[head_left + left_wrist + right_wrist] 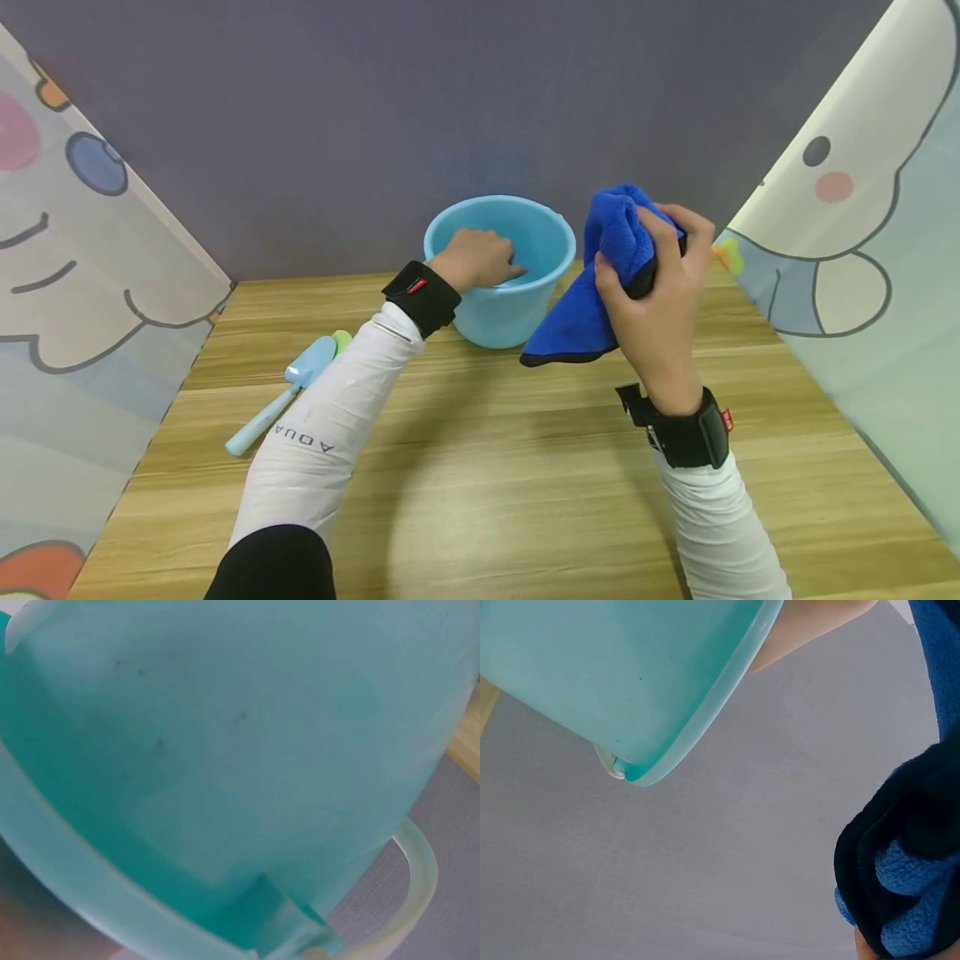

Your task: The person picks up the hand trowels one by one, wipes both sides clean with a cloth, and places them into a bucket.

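A light-blue plastic bucket (498,321) stands upright on the table against the grey backdrop. My left hand (480,257) reaches over its near left rim; the thumb extends to the right over the opening, while the other fingers are mostly hidden. The left wrist view is filled by the bucket's outer wall (247,750), with a handle (420,877) at its side. To the right of the bucket, my right hand (663,308) grips a bunched blue cloth (577,321) with black edging. One corner of the cloth hangs down to the left, above the table.
A small light-blue toy shovel (307,364) lies on the wooden table (510,500) at the left, partly behind my left sleeve. Beside its blade a green piece (342,340) peeks out. Cartoon-printed panels (847,250) border the table on both sides.
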The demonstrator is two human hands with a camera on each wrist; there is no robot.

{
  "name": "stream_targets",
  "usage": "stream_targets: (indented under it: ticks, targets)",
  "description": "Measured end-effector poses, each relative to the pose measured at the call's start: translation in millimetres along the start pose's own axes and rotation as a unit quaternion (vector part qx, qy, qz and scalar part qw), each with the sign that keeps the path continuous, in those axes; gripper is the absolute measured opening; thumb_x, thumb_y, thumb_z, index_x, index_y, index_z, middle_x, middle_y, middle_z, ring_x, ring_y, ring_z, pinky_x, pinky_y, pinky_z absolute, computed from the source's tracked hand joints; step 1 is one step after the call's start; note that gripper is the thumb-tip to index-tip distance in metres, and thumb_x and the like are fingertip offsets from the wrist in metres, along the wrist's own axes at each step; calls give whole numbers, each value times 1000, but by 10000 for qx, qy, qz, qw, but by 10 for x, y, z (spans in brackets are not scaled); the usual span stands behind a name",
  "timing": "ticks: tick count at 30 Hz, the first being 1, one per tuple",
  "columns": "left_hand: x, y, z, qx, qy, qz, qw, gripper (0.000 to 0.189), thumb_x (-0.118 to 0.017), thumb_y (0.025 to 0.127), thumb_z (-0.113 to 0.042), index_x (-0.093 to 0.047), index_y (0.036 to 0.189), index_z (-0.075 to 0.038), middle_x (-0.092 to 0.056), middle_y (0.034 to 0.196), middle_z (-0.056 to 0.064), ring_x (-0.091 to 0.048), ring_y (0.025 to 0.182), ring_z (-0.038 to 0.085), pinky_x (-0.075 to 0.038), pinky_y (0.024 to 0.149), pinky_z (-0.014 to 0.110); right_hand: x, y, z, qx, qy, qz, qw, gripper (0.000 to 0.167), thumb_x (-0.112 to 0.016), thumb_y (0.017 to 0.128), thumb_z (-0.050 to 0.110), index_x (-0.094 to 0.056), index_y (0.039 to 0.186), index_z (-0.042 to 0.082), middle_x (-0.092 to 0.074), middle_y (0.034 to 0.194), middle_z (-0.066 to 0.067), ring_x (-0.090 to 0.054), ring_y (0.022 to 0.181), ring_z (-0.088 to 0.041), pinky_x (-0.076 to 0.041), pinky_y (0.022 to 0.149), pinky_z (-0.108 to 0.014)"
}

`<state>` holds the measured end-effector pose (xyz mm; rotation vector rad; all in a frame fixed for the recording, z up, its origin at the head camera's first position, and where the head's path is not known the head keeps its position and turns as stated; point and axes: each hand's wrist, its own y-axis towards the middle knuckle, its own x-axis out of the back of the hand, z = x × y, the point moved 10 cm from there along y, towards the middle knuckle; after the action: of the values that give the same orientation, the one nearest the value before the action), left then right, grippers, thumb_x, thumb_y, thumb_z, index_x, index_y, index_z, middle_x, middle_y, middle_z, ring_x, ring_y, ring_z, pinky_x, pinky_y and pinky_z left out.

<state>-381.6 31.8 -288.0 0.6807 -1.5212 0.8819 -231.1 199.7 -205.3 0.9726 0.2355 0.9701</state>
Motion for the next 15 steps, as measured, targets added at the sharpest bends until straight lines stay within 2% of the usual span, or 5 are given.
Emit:
stream_targets:
  ticks: [15]
  targets:
    - [27, -8, -47, -91, 51, -78, 9999, 41, -44, 108, -41, -48, 76, -17, -43, 70, -1, -47, 69, 17, -34, 63, 31, -24, -2, 6, 57, 51, 44, 10000, 51, -69, 86, 36, -64, 131, 14, -45, 140, -25, -47, 134, -29, -39, 110, -54]
